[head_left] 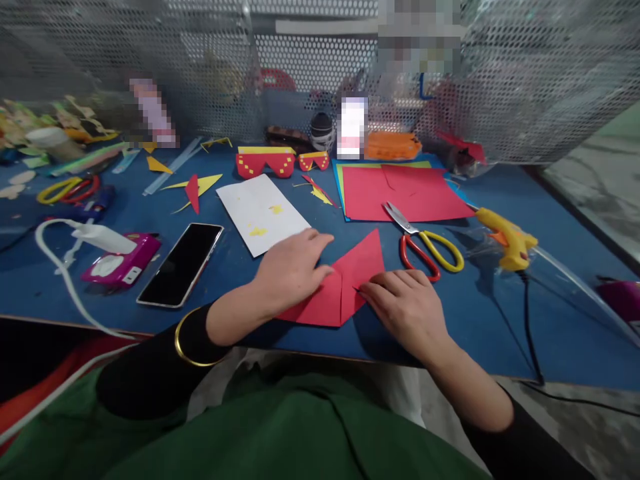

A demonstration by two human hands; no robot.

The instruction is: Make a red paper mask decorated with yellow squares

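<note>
A folded red paper (361,263) lies at the table's front edge, with a crease or line running down its middle. My left hand (290,273) rests on its left side, palm down, thumb and fingers apart. At the paper's right side, my right hand (407,310) is closed in a pinch. A thin dark tip pokes out of its fingertips onto the paper; the rest of that item is hidden in the hand. Just beyond my right hand lie scissors (413,230) with one red and one yellow handle, blades parted.
Red sheets (415,193) lie stacked on other coloured paper. A yellow glue gun (507,240) with a cord is at right. Left are a white card (263,213), a phone (181,265) and a purple socket block (123,260). Red paper masks (265,164) stand behind.
</note>
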